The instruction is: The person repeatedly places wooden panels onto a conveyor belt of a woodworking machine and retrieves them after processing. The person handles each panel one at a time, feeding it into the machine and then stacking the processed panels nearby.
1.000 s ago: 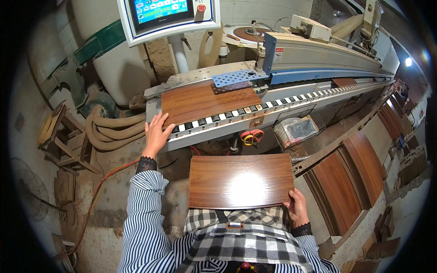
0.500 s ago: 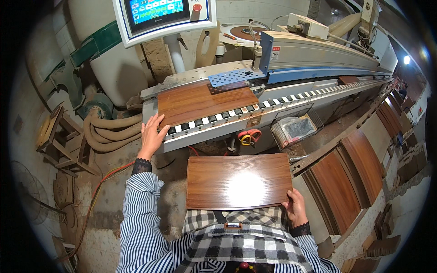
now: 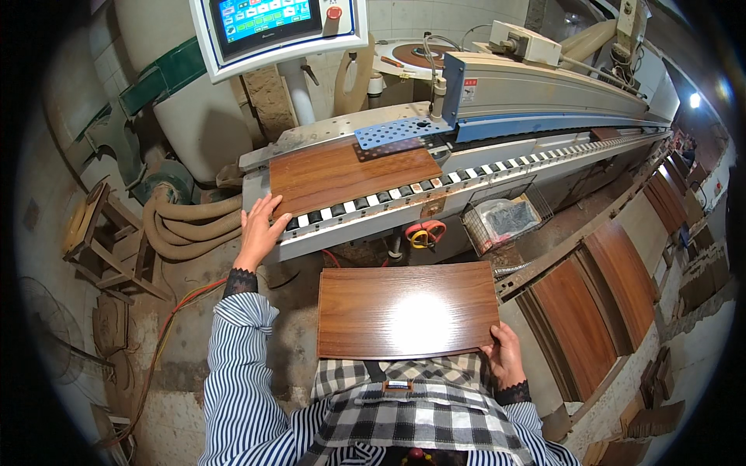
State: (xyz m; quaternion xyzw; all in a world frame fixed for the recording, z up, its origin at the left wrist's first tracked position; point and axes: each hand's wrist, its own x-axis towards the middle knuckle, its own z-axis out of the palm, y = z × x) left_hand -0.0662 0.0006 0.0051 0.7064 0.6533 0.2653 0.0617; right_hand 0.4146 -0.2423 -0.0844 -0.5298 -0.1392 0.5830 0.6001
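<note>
A brown wood-grain panel (image 3: 342, 175) lies on the machine's infeed bed, its far right corner under a blue perforated plate (image 3: 392, 133). My left hand (image 3: 261, 231) rests at that panel's near left corner, fingers spread out and touching its edge. In front of my body a second wood-grain board (image 3: 388, 299), glossy with a bright reflection, lies level over my checked apron. My right hand (image 3: 505, 353) grips this board at its lower right edge, thumb on top and the other fingers partly hidden underneath.
A roller track (image 3: 404, 190) runs along the machine's near side toward the far right. Red-handled scissors (image 3: 425, 234) and a wire basket (image 3: 505, 224) hang below it. Stacked panels (image 3: 571, 326) stand at right. A control screen (image 3: 272, 19) is above; hoses (image 3: 186, 225) and a wooden stool (image 3: 113, 241) sit left.
A small brown panel at the far end of the track has shifted farther along to the right. Both hands and the two nearer boards stay practically in place.
</note>
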